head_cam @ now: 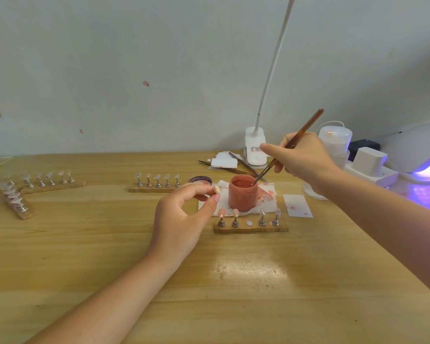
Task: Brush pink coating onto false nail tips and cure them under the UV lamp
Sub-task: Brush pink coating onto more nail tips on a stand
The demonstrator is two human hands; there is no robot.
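Observation:
My right hand (302, 161) grips a brown brush (292, 142) whose tip dips into an open pink jar (242, 193) standing on a white tissue. My left hand (181, 214) pinches a small nail-tip stand (217, 189) between thumb and fingers, just left of the jar. In front of the jar lies a wooden strip (251, 228) with metal stands: two carry pink tips on the left, two carry clear tips on the right, and one spot in the middle is bare. The UV lamp (417, 155) glows purple at the far right.
A second strip of clear tips (157, 183) lies left of the jar, beside the jar's lid (200, 180). More strips (23, 187) sit at the far left. A clip lamp (256, 150), spare brushes, a white container and a power strip (370, 170) crowd the back right.

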